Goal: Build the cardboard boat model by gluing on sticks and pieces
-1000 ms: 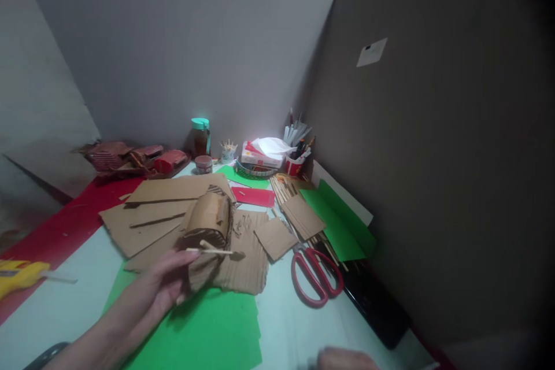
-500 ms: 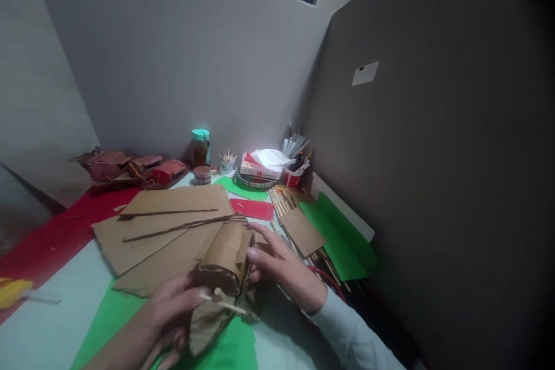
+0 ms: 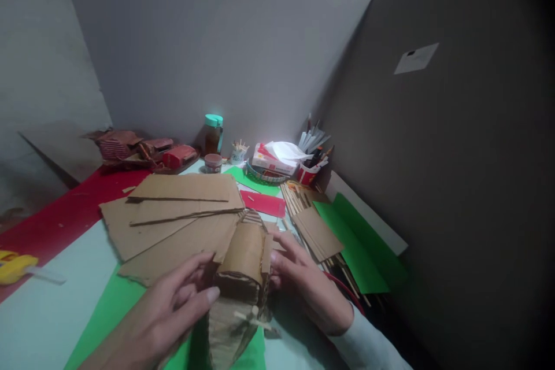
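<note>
A curved cardboard model (image 3: 243,269) with thin wooden sticks (image 3: 254,319) poking from its near end sits between my two hands over green paper (image 3: 108,324). My left hand (image 3: 160,318) presses its fingers against the model's left side. On the model's right side rests my right hand (image 3: 306,286), fingers around the edge. Both hands hold the model.
Flat cardboard sheets (image 3: 173,214) lie behind the model. Red-handled scissors (image 3: 344,292) are partly hidden under my right hand. A yellow glue gun (image 3: 15,267) lies far left. A jar (image 3: 213,134), tissue box (image 3: 271,156) and pen cup (image 3: 310,170) stand by the grey partition walls.
My right hand came up from the bottom edge and took the model's right side. The model moved nearer to me and slightly right; my left hand shifted to its left side.
</note>
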`<state>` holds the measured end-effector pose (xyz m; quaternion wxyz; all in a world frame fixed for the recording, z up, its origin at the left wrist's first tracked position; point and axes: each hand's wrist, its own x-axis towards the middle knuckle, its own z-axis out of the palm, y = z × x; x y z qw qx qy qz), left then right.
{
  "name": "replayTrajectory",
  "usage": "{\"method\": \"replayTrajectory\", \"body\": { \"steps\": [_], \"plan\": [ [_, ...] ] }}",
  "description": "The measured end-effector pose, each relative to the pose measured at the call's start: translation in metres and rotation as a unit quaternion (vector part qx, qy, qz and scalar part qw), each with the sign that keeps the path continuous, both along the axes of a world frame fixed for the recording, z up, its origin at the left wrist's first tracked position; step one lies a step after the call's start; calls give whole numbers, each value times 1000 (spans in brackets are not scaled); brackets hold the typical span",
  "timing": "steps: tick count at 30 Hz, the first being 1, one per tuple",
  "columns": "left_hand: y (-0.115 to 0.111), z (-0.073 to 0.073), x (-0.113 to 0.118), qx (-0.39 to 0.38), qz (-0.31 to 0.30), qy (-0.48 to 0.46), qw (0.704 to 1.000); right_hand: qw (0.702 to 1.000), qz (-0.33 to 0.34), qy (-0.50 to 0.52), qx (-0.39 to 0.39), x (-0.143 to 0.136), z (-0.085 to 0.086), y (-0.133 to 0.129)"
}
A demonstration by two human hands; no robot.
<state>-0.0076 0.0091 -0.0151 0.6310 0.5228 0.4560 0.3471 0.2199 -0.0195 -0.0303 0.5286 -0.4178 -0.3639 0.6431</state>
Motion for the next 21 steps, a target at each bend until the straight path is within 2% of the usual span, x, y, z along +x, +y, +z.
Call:
{"method": "replayTrajectory", "body": {
  "steps": [4, 11, 17, 21],
  "plan": [
    [6, -14, -7, 90, -39, 121, 988, 1000, 1, -9, -4, -4, 9, -5],
    [-1, -24, -4, 274, 37, 192, 942, 998, 5, -59, -11, -5, 8, -8],
    [9, -45, -8, 239, 48, 220, 944, 988, -4, -156, 19, -6, 10, -8],
    [11, -51, -9, 240, 40, 219, 945, 958, -42, -279, 56, -3, 17, -12]
  ]
}}
